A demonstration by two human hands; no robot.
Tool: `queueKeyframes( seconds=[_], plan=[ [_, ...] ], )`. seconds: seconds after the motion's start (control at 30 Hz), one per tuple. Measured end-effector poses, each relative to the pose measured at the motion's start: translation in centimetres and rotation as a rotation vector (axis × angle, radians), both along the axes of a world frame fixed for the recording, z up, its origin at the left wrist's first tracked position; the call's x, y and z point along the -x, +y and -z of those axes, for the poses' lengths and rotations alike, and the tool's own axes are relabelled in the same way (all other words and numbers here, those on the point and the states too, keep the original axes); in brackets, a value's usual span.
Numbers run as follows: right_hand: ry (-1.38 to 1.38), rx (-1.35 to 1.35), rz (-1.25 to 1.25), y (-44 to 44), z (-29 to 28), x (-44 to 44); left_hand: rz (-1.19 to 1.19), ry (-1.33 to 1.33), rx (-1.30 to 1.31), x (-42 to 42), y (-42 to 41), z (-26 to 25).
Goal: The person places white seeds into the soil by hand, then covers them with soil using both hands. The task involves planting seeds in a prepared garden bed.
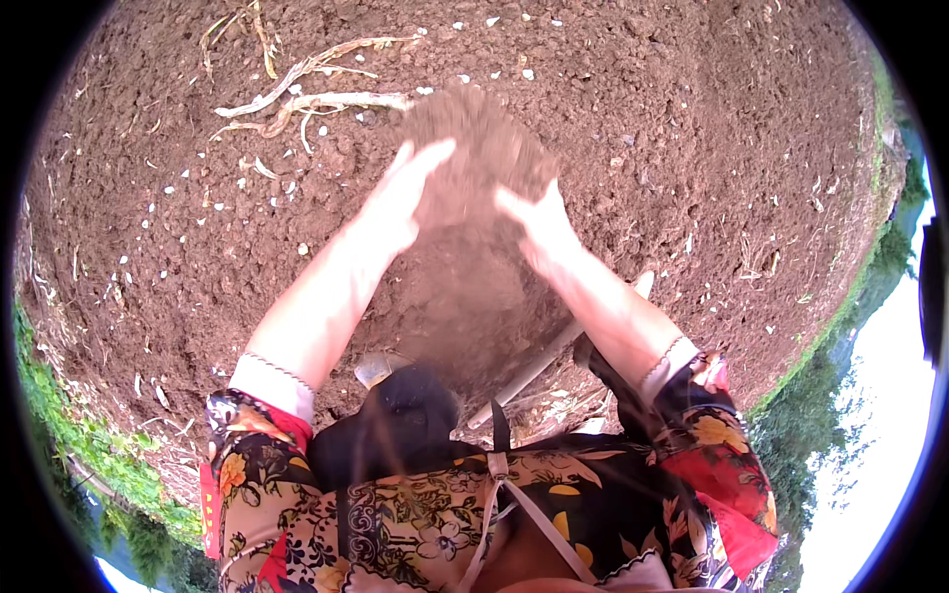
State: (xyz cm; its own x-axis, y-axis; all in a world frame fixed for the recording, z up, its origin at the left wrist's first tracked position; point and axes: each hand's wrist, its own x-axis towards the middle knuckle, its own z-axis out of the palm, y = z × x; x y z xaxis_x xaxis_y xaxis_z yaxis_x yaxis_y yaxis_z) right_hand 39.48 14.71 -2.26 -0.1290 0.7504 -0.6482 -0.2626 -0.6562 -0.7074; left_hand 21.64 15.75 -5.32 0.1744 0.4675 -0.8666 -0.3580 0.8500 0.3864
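Both my hands reach forward over tilled brown soil (pixel 637 222), with a motion-blurred mass of loose soil (pixel 482 141) between and beyond them. My left hand (pixel 397 193) is on the left of it, fingers spread and thumb apart. Across from it, my right hand (pixel 541 219) has its thumb and forefinger apart at the near edge of the soil. Blur and soil hide parts of the fingers. More blurred soil lies below the hands, towards my legs. Small white pieces resembling garlic cloves (pixel 528 74) dot the ground ahead and to the left.
Dry pale stalks (pixel 326 100) lie ahead of my left hand. A light-coloured tool handle (pixel 526 374) slants beneath my right forearm, its far part hidden. A dark-clothed knee or leg (pixel 400 415) is close below. Green plants (pixel 89 437) edge the plot at left.
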Motion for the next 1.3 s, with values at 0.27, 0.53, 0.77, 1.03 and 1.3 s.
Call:
queueKeyframes(
  seconds=[0.27,0.53,0.77,1.03,1.3],
  plan=[
    [-0.565,0.057,-0.033,7.2,-5.5,-6.1,0.073,0.221,-0.241,0.2,4.2,-4.7],
    [-1.406,0.044,-1.057,2.1,-3.8,-9.7,0.853,0.873,-0.502,0.4,-3.9,0.2],
    [-1.032,-0.154,-0.529,-1.7,2.8,-2.8,0.793,0.644,-0.378,-6.6,-1.4,-1.5],
    [-0.649,-0.331,-0.060,9.7,-3.6,-4.9,0.293,0.491,-0.703,-5.4,5.2,-4.8],
    [-1.285,-0.645,-0.737,14.2,2.3,4.4,0.175,0.598,-0.617,0.8,1.9,-0.5]
  ],
)
